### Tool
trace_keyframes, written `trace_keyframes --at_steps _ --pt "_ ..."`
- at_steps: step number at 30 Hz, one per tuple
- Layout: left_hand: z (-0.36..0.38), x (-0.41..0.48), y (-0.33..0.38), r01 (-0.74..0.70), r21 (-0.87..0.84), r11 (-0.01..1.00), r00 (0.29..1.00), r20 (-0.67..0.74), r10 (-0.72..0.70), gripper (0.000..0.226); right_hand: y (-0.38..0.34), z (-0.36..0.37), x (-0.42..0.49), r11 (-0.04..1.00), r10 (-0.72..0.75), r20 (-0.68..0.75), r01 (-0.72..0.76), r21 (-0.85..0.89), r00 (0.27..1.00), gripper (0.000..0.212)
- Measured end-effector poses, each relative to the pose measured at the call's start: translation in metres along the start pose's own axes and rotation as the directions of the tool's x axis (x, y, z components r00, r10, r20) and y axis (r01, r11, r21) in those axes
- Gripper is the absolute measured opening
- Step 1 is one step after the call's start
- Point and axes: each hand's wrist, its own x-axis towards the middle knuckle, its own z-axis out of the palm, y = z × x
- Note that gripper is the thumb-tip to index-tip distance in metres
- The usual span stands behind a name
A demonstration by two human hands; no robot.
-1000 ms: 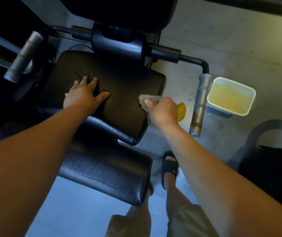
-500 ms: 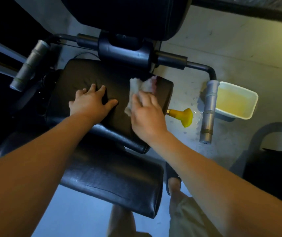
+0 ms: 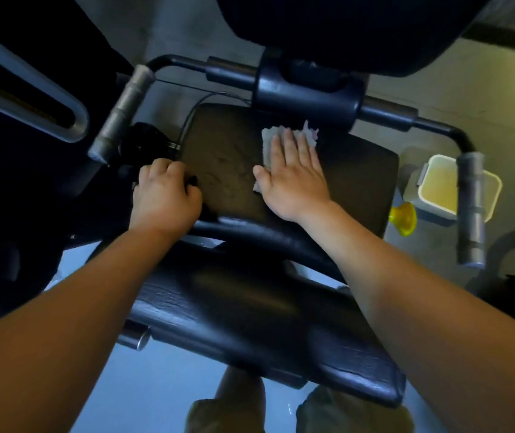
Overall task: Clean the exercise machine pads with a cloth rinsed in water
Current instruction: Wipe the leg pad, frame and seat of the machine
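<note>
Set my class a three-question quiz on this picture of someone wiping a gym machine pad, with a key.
1. True or false: the right hand presses the cloth onto the upper pad with straight fingers.
2. Where is the tub of yellowish water? A on the upper pad; B on the floor at the person's right; C on a shelf.
3. Fill in: the left hand grips the upper pad's ____ edge.
Key: 1 true; 2 B; 3 left.

A bare grey concrete floor (image 3: pixel 484 98) lies in dim light, tinted bluish near the bottom edge and warmer yellow toward the upper right, where a dark strip (image 3: pixel 506 39) crosses the corner.
</note>
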Motion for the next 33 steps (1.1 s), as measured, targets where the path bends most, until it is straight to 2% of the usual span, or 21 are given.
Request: trace_keyframes --at_steps 4,7,10,12,14,16,18,19,21,23,26,29,31,33 --pt "-0.010 0.004 -0.033 0.052 -0.078 0.996 0.999 0.012 -0.051 0.039 -0.064 0.007 0.020 0.997 -0.071 0.056 0.073 -0.030 0.996 0.073" --pt "-0.015 0.009 -0.044 0.107 -0.147 0.983 0.994 0.004 -0.108 0.037 -0.094 0.017 0.008 0.970 -0.227 0.065 0.232 -0.070 0.972 0.070" --pt "-0.016 0.016 -0.047 0.122 -0.163 0.979 0.992 0.011 -0.122 0.037 -0.088 0.021 -0.014 0.930 -0.349 0.075 0.355 -0.099 0.934 0.065" --pt "-0.017 0.023 -0.047 0.115 -0.168 0.979 0.993 0.035 -0.110 0.036 -0.066 0.016 -0.019 0.933 -0.342 0.065 0.347 -0.097 0.937 0.061" --pt "-0.019 0.026 -0.048 0.105 -0.183 0.978 0.994 0.031 -0.100 0.032 -0.027 0.015 -0.015 0.968 -0.232 0.019 0.233 -0.097 0.972 0.061" --pt "-0.020 0.032 -0.048 0.069 -0.208 0.976 0.998 0.015 -0.067 0.026 0.009 0.012 -0.014 0.994 -0.034 -0.024 0.031 -0.106 0.999 0.066" --pt "-0.020 0.039 -0.051 0.045 -0.222 0.974 0.999 0.000 -0.046 0.023 0.015 0.015 -0.021 0.991 0.127 -0.009 -0.127 -0.038 0.992 0.068" --pt "-0.018 0.042 -0.051 0.033 -0.228 0.973 0.999 -0.002 -0.035 0.022 0.008 0.020 -0.028 0.988 0.153 -0.024 -0.154 -0.019 0.988 0.068" --pt "-0.015 0.047 -0.052 0.016 -0.238 0.971 1.000 0.001 -0.016 0.025 -0.024 0.030 -0.046 0.995 0.065 -0.129 -0.074 -0.065 0.990 0.068" --pt "-0.012 0.049 -0.053 0.009 -0.203 0.979 1.000 -0.021 -0.013 0.028 -0.059 0.041 -0.058 0.993 -0.068 -0.171 0.051 -0.102 0.983 0.065" --pt "-0.019 0.052 -0.056 0.001 -0.017 1.000 0.987 -0.158 -0.004 0.028 -0.105 0.048 -0.042 0.969 -0.225 -0.113 0.210 -0.128 0.968 0.062" --pt "-0.033 0.064 -0.067 0.020 0.080 0.997 0.960 -0.281 0.003 0.031 -0.123 0.048 0.001 0.931 -0.351 -0.072 0.340 -0.129 0.934 0.057" --pt "-0.040 0.076 -0.075 0.051 0.107 0.993 0.947 -0.321 -0.014 0.034 -0.122 0.043 0.025 0.910 -0.396 -0.049 0.385 -0.152 0.917 0.052" --pt "-0.042 0.092 -0.083 0.102 0.079 0.992 0.955 -0.288 -0.075 0.040 -0.120 0.038 0.044 0.887 -0.440 -0.023 0.431 -0.167 0.898 0.049"
